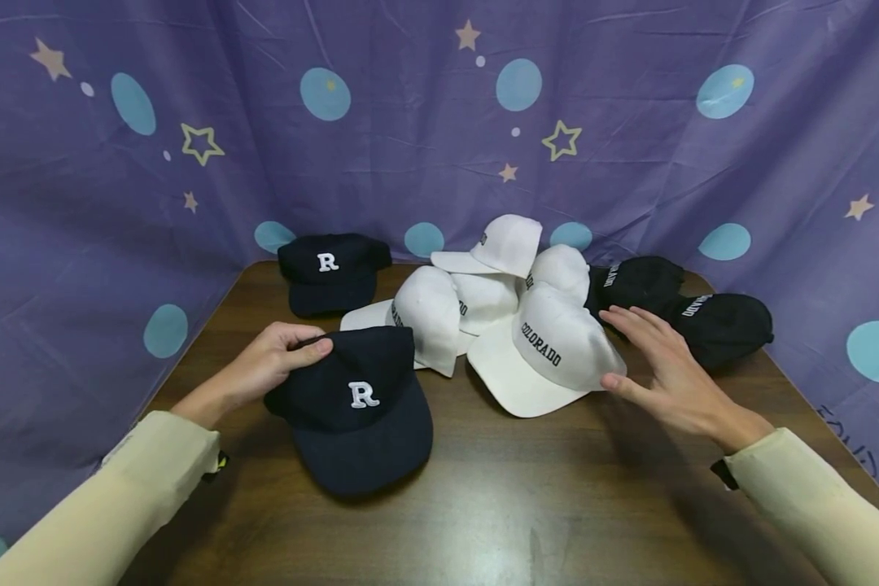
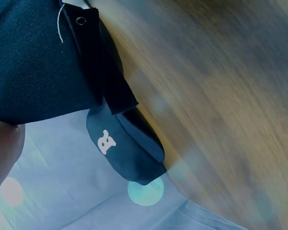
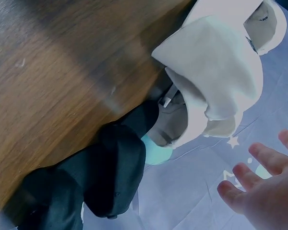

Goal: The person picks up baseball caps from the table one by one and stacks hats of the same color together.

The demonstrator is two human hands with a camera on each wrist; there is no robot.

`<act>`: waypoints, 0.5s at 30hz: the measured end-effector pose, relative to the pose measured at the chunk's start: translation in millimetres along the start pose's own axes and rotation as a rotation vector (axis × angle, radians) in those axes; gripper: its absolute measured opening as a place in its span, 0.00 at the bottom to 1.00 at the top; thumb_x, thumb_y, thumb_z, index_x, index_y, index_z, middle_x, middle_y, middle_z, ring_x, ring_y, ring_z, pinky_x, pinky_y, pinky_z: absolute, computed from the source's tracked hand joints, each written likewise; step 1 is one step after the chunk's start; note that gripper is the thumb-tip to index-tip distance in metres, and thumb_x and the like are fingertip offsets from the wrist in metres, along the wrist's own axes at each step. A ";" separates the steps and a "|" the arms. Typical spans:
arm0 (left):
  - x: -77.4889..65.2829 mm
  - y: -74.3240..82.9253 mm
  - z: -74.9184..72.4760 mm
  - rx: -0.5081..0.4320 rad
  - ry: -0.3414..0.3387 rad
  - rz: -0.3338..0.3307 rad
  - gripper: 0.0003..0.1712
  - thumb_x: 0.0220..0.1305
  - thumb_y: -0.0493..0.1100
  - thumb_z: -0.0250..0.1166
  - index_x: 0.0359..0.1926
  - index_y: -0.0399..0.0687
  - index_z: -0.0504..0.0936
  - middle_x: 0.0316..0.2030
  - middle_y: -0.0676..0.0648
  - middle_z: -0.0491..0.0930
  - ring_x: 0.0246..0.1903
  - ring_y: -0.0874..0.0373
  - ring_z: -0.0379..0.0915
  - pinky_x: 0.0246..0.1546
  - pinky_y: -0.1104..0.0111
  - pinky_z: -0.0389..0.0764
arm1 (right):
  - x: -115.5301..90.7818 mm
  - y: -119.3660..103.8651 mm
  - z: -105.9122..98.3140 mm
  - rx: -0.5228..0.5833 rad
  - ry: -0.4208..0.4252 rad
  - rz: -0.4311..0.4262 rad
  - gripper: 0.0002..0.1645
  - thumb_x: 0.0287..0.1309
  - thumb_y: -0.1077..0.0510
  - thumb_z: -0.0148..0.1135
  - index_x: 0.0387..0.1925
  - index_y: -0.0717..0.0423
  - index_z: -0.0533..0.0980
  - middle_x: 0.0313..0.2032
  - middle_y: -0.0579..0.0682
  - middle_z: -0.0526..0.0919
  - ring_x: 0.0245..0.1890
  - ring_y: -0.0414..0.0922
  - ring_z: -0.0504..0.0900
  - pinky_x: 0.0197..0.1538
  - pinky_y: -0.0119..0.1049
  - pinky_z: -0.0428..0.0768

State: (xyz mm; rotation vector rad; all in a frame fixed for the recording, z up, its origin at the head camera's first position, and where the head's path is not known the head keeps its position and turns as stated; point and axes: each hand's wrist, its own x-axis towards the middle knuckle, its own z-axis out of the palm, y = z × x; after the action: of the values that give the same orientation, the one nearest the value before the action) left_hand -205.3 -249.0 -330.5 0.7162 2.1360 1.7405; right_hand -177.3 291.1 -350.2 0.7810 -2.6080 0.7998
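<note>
My left hand (image 1: 264,370) pinches the crown of a navy baseball cap (image 1: 359,427) with a white R, thumb on top. This cap's brim points toward me, low over the table. In the left wrist view, the cap's back strap with a metal eyelet (image 2: 81,20) shows close up. My right hand (image 1: 666,382) holds nothing, its fingers spread beside the nearest white COLORADO cap (image 1: 557,346). Its thumb tip overlaps that cap's back edge in the head view. In the right wrist view the fingers (image 3: 264,158) are extended.
Behind the held cap sits another navy R cap (image 1: 333,281) at the back left. Several white caps (image 1: 425,313) lie heaped in the middle. Two black caps (image 1: 725,330) lie at the right. A purple patterned curtain (image 1: 425,146) surrounds the wooden table (image 1: 483,505).
</note>
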 end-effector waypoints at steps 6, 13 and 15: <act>6.4 -0.2 3.2 0.013 -0.071 0.018 0.14 0.78 0.36 0.56 0.40 0.28 0.81 0.30 0.45 0.85 0.30 0.58 0.85 0.30 0.65 0.86 | 3.4 -3.4 4.0 0.006 0.014 -0.020 0.50 0.55 0.48 0.74 0.77 0.45 0.63 0.76 0.54 0.63 0.77 0.60 0.52 0.71 0.70 0.48; 17.2 -0.4 4.3 0.018 -0.146 0.077 0.13 0.76 0.34 0.55 0.39 0.26 0.81 0.31 0.48 0.82 0.33 0.61 0.80 0.34 0.69 0.84 | 6.7 -6.8 7.3 0.018 0.013 -0.027 0.50 0.55 0.48 0.74 0.77 0.48 0.64 0.76 0.52 0.64 0.77 0.61 0.52 0.71 0.70 0.48; 20.7 -0.7 3.6 0.023 -0.163 0.095 0.14 0.76 0.33 0.54 0.36 0.26 0.80 0.29 0.50 0.80 0.33 0.62 0.78 0.35 0.70 0.82 | 7.6 -7.6 8.0 0.019 0.012 -0.033 0.50 0.55 0.48 0.74 0.77 0.48 0.64 0.76 0.52 0.64 0.76 0.61 0.52 0.70 0.71 0.48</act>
State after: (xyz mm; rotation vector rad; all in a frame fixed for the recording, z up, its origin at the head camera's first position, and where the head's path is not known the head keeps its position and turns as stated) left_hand -220.9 -234.8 -330.2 0.9454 2.0457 1.6440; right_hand -180.1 277.9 -350.1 0.8196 -2.5734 0.8192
